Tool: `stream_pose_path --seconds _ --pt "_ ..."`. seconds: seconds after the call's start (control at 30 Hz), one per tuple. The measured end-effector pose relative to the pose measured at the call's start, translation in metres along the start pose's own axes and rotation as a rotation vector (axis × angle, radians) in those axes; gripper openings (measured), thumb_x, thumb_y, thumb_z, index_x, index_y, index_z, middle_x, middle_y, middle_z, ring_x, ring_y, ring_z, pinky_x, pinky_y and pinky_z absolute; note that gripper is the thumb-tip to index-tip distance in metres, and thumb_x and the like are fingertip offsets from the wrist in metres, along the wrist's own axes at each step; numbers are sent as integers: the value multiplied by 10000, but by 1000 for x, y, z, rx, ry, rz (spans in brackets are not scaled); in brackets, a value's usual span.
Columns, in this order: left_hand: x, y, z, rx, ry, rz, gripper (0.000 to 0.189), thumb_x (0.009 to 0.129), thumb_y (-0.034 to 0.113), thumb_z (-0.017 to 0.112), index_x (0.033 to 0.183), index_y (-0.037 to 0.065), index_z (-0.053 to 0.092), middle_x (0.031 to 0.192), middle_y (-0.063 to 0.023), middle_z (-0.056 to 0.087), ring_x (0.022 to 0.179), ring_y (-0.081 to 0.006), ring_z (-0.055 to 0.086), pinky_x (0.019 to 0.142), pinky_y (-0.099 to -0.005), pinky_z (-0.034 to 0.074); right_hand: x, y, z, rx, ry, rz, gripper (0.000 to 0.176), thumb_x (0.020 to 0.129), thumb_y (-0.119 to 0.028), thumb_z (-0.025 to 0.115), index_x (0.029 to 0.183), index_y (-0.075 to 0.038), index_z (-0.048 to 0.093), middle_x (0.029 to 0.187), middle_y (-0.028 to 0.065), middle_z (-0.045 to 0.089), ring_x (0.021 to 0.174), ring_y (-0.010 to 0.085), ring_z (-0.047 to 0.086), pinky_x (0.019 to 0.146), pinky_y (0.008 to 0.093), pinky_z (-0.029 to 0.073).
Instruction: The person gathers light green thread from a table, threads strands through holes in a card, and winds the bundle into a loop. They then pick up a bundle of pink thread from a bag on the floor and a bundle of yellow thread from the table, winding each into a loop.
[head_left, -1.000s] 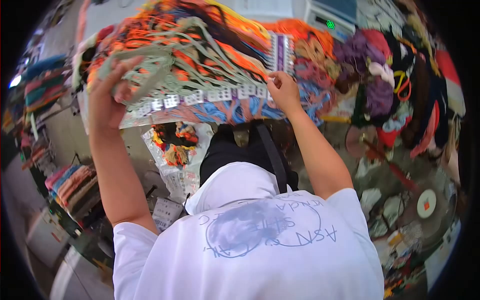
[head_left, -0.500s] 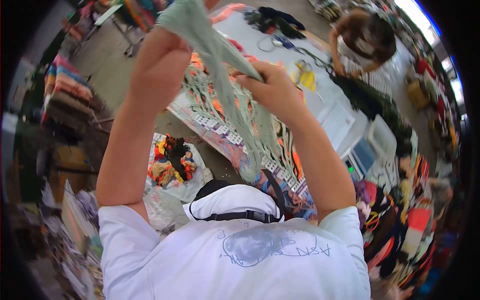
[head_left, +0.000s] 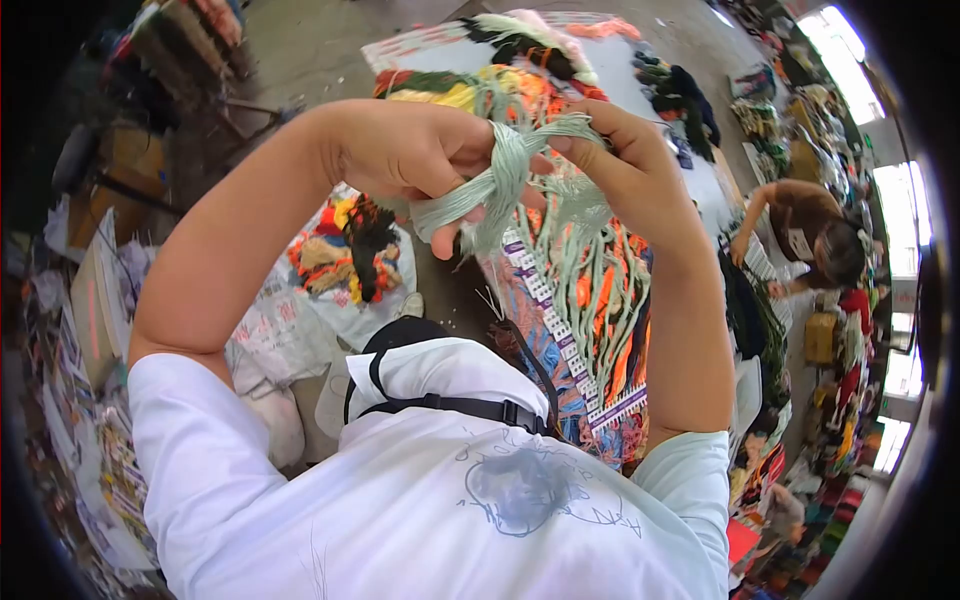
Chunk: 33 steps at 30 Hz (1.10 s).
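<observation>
Head view: two hands are up close together, near the camera. The left hand (head_left: 410,160) is curled tight around one pale green cord bundle (head_left: 500,185). The right hand (head_left: 625,160) pinches the bundle's looped top. Its loose strands (head_left: 590,270) hang over the table (head_left: 625,75) edge. One bag of yarn scraps (head_left: 345,250) lies on the floor to the left, with bare floor (head_left: 310,50) beyond it. One other person (head_left: 810,235) bends at the far right.

yarn bundle (head_left: 500,185) between our left hand (head_left: 400,155) and right hand (head_left: 625,165), each gripping it. near us, under the bundle, the row of tags (head_left: 560,335). left, on the floor, the sack of skeins (head_left: 345,250). far, behind the hands, the table (head_left: 625,75). far right, a co-worker (head_left: 810,230).
</observation>
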<state>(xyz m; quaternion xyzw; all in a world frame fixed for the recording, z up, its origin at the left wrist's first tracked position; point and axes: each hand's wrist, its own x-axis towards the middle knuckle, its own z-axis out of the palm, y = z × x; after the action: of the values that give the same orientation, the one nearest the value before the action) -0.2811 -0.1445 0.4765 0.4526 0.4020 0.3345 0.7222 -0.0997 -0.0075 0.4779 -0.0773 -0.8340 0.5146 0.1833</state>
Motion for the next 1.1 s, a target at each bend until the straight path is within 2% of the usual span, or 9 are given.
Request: stream_pose_path --seconds 0.07,0.17,0.33,0.43,0.47,0.53,0.63,0.73,1.1 --pt "-17 -14 -16 -138 -34 63 544 771 -33 543 1282 -70 362 1081 -208 588 568 -133 636 489 -209 534 24 15 15 -16 -14 31 146 839 -82 569 942 4 626 722 -44 562 658 26 455 566 210 366" --pt "-42 -33 -54 -29 376 129 196 836 103 587 957 -50 604 761 -109 657 572 -97 630 474 -178 480 54 41 34 53 -1 88 133 854 -104 572 920 -6 634 708 -48 554 645 24 445 560 204 351" --pt "-65 -72 -99 11 1068 564 170 867 99 592 953 -39 641 785 -31 631 664 -67 548 584 -208 434 80 111 102 184 -108 405 181 897 -188 540 963 -68 659 585 -107 374 533 9 303 487 196 244" --pt "-83 -116 -144 -282 1309 831 147 877 125 570 926 -2 627 783 -113 668 699 -184 671 675 -299 566 90 180 143 280 -93 518 199 910 -191 525 988 -66 659 627 -89 385 586 28 340 533 198 297" --pt "-70 -161 -184 -662 465 1342 145 886 124 551 916 7 632 769 -94 661 657 -176 665 623 -274 557 89 199 157 206 -115 466 208 904 -180 530 1029 -57 642 669 -55 438 642 64 402 590 221 343" --pt "-105 -170 -168 -147 1370 553 180 883 148 566 973 1 618 822 -87 661 638 -112 631 611 -222 504 85 239 186 -16 -185 231 361 856 -181 588 1190 -50 545 916 95 574 911 229 529 805 308 415" --pt "-133 -234 -207 47 1527 280 181 858 135 594 965 -7 624 827 -71 663 634 -108 625 590 -214 490 77 261 209 -230 -198 271 568 790 -231 659 1288 -68 439 1129 172 531 1069 322 485 906 358 390" --pt "-167 -311 -242 284 1616 -135 210 818 170 641 942 1 636 803 -41 651 630 -77 613 567 -208 447 51 314 213 -292 -106 371 455 811 -198 638 1222 -54 505 1113 172 547 1060 302 506 896 352 408" --pt "-119 -550 -281 712 1662 -495 221 761 170 639 916 14 616 829 -139 578 744 -297 565 670 -371 451 -99 368 140 -419 119 943 303 860 -130 563 1156 -67 561 1111 66 580 1031 167 532 846 295 412"
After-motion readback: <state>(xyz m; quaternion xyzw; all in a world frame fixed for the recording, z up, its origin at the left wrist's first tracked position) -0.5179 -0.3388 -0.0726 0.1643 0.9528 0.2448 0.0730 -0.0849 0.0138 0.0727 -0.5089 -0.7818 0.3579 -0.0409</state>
